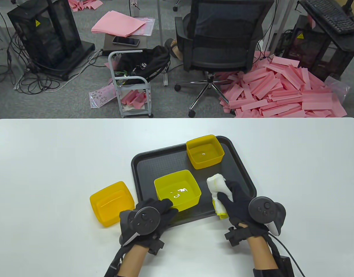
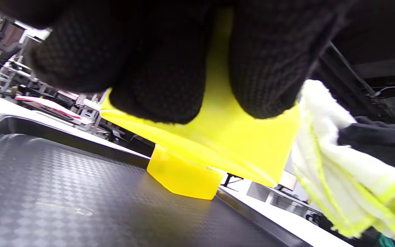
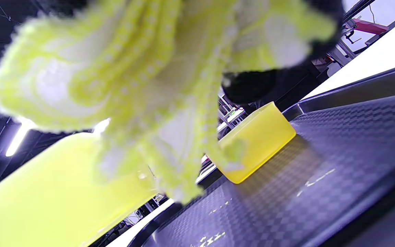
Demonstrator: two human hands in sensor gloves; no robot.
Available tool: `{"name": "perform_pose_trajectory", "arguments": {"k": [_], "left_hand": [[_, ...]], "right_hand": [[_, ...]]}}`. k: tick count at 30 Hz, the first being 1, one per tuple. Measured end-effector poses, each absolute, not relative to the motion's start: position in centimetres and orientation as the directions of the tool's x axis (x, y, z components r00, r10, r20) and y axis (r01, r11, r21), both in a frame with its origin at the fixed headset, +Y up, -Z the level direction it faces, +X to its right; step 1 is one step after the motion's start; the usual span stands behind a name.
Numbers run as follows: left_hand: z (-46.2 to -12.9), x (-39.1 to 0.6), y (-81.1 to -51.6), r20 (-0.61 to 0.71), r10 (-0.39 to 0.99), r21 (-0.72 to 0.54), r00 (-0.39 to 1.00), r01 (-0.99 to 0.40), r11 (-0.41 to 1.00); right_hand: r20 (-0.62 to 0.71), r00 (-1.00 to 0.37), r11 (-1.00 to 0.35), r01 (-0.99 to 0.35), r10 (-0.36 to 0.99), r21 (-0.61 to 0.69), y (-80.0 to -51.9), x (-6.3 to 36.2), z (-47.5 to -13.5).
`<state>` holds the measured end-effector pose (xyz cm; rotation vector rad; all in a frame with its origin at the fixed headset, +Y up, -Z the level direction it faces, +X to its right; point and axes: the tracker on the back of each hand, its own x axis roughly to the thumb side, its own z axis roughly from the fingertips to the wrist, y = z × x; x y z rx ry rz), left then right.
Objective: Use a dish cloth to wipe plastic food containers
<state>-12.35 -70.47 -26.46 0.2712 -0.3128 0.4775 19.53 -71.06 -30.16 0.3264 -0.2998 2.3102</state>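
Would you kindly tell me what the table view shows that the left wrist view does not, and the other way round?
Only the table view shows the orange container standing on the white table left of the tray, and the whole right hand.

Only the left wrist view shows, from low down, the left hand's fingertips pressed on the near yellow container, which looks raised off the black tray.

Both show that container, the far yellow container on the tray, and the dish cloth in the right hand's grip.
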Motion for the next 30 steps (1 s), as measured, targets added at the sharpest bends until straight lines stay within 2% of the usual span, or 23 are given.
{"name": "perform_pose_trajectory", "arguments": {"k": [6, 9, 14, 17, 19, 23, 24, 26, 30], "left_hand": [[-26.0, -12.6, -71.2, 0.434, 0.442, 0.121, 0.785, -0.537, 0.835], [-25.9, -12.7, -71.1, 0.449, 0.457, 0.093, 0.768, -0.548, 0.831], [-25.6, -12.6, -70.6, 0.477, 0.456, 0.084, 0.752, -0.555, 0.827], [-25.4, -12.4, -70.5, 0.487, 0.446, 0.085, 0.751, -0.549, 0.831], [-25.3, -12.3, -70.4, 0.494, 0.441, 0.088, 0.75, -0.548, 0.832], [-24.9, -11.8, -70.3, 0.513, 0.444, 0.083, 0.735, -0.557, 0.826], [-24.9, -11.7, -70.3, 0.519, 0.443, 0.083, 0.731, -0.559, 0.825], [-24.7, -11.5, -70.3, 0.529, 0.441, 0.084, 0.725, -0.562, 0.823], [-24.3, -11.3, -70.0, 0.55, 0.435, 0.091, 0.713, -0.569, 0.817]], "right_hand": [[0.337, -0.693, -0.703, -0.702, 0.638, -0.112, -71.2, 19.1, -30.0], [0.357, -0.712, -0.713, -0.684, 0.605, -0.157, -70.7, 18.9, -29.7], [0.432, -0.757, -0.745, -0.621, 0.49, -0.244, -67.8, 17.7, -28.6], [0.491, -0.811, -0.816, -0.497, 0.318, -0.294, -65.7, 16.1, -27.9], [0.506, -0.845, -0.888, -0.355, 0.172, -0.292, -64.3, 14.7, -27.7], [0.557, -0.829, -0.958, -0.191, 0.042, -0.212, -62.4, 11.8, -27.9], [0.561, -0.828, -0.967, -0.161, 0.024, -0.196, -62.2, 11.3, -27.9], [0.582, -0.806, -0.98, -0.011, -0.107, -0.196, -61.8, 9.3, -28.0], [0.619, -0.741, -0.964, 0.159, -0.26, -0.215, -61.9, 6.3, -27.8]]}}
